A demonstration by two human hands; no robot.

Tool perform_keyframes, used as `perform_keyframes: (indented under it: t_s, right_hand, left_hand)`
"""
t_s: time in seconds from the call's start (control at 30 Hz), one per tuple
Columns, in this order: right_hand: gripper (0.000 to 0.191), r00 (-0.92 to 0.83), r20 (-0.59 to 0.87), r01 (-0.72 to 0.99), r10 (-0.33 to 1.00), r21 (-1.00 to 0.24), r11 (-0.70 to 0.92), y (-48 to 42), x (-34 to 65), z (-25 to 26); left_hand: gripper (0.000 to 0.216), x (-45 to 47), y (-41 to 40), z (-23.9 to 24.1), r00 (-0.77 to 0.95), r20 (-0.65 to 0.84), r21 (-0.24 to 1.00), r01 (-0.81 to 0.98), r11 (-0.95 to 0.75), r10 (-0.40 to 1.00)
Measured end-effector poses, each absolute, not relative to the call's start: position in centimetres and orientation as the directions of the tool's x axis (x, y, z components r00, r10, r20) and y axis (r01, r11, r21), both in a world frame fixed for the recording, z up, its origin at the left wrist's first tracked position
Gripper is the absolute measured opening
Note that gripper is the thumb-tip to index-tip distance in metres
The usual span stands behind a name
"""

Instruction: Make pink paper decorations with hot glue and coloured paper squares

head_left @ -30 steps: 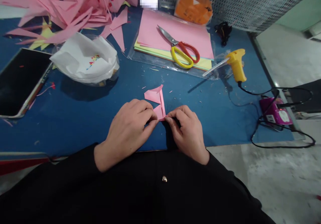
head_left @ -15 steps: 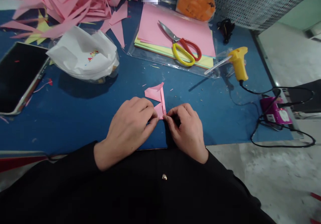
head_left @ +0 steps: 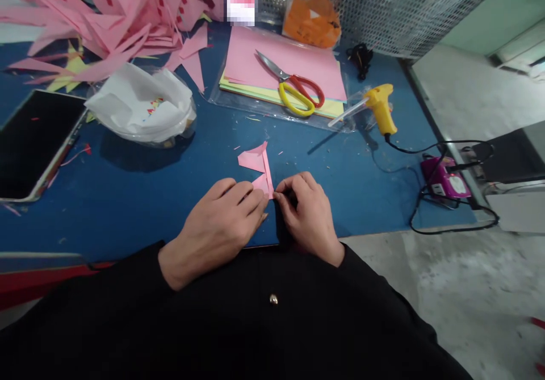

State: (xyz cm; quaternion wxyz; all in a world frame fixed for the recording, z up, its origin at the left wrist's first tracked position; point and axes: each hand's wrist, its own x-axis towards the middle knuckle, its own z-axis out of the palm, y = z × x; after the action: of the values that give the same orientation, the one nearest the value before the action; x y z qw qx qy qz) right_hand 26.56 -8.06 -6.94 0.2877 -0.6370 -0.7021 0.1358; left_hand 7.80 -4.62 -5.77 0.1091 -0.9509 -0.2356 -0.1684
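Observation:
A small folded piece of pink paper (head_left: 259,164) lies on the blue table top (head_left: 140,198) near its front edge. My left hand (head_left: 221,221) lies over the paper's near left part, fingers curled and pressing it down. My right hand (head_left: 304,209) pinches the paper's near corner between thumb and forefinger. The two hands almost touch at the paper's lower tip. Black sleeves cover both my arms.
Scissors with red and yellow handles (head_left: 292,84) lie on a stack of pink and yellow sheets (head_left: 285,65). A yellow glue gun (head_left: 381,113) with a black cable lies right. A white bag (head_left: 142,104), a dark tablet (head_left: 34,141) and a pile of pink cuttings (head_left: 102,22) are left.
My hands stay on the pink paper, with the fingers drawn a little closer together at its near tip. The view has shifted slightly to the right.

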Motion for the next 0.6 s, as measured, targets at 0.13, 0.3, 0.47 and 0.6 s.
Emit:
perform_keyframes:
  t_s: [0.13, 0.3, 0.47, 0.6]
  right_hand:
    - [0.017, -0.091, 0.372, 0.757, 0.924, -0.577, 0.307, -9.1, 27.3, -6.7]
    - [0.04, -0.441, 0.377, 0.805, 0.815, -0.236, 0.545, -10.1, 27.9, -7.2]
    - [0.049, -0.517, 0.326, 0.802, 0.792, -0.141, 0.581, -10.4, 28.0, -8.1]
    - [0.046, -0.535, 0.341, 0.794, 0.773, -0.11, 0.598, -10.0, 28.2, -7.9]
  left_hand:
    - [0.023, 7.9, -4.8, -5.4, 0.846, 0.329, -0.13, 0.481, -0.867, 0.42]
    - [0.023, 7.9, -5.0, -5.3, 0.856, 0.3, -0.137, 0.475, -0.869, 0.421]
    - [0.026, 7.1, -5.5, -5.4, 0.844, 0.298, -0.114, 0.495, -0.861, 0.445]
    - [0.024, 6.6, -5.9, -5.4, 0.815, 0.296, -0.062, 0.537, -0.841, 0.498]
